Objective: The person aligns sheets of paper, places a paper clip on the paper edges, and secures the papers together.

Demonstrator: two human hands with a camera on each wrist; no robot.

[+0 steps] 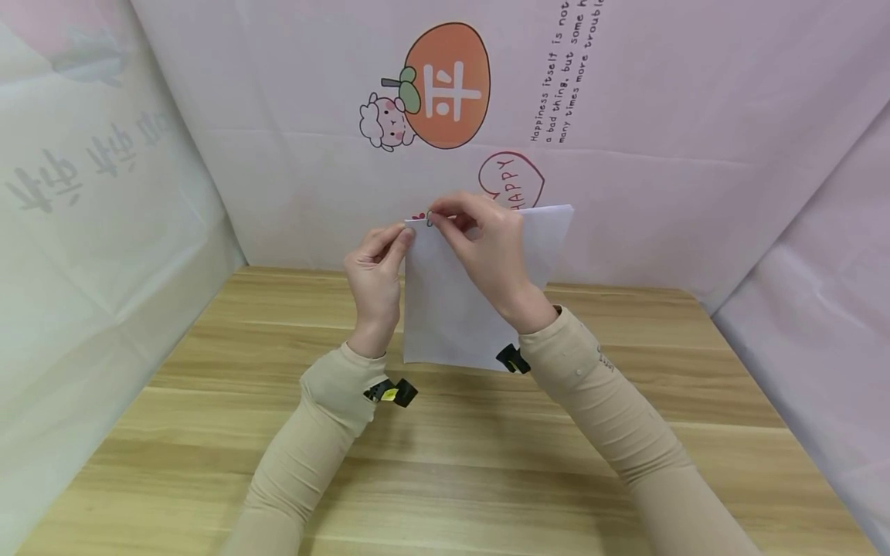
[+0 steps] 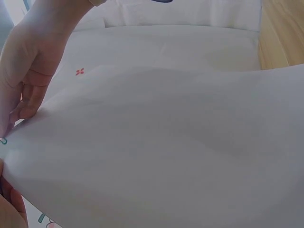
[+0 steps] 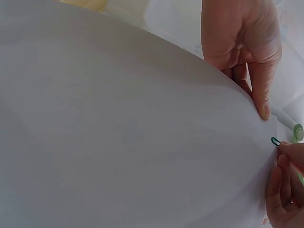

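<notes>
White paper sheets (image 1: 452, 301) are held upright above the table in the head view. My left hand (image 1: 375, 272) pinches their upper left corner between thumb and fingers. A small green paper clip (image 3: 274, 141) sits at the top edge close to that corner, its loop overlapping the paper in the right wrist view. Thumb and forefinger of my right hand (image 1: 492, 251) pinch the clip. In the left wrist view the paper fills most of the picture, and only part of the left hand (image 2: 10, 202) shows at the lower left.
Below the paper lies a wooden table (image 1: 445, 479). A white cloth backdrop (image 1: 313, 185) with printed drawings and lettering stands behind, and cloth walls rise on both sides. Black wrist cameras sit on both sleeves, one (image 1: 392, 392) below the paper's lower left.
</notes>
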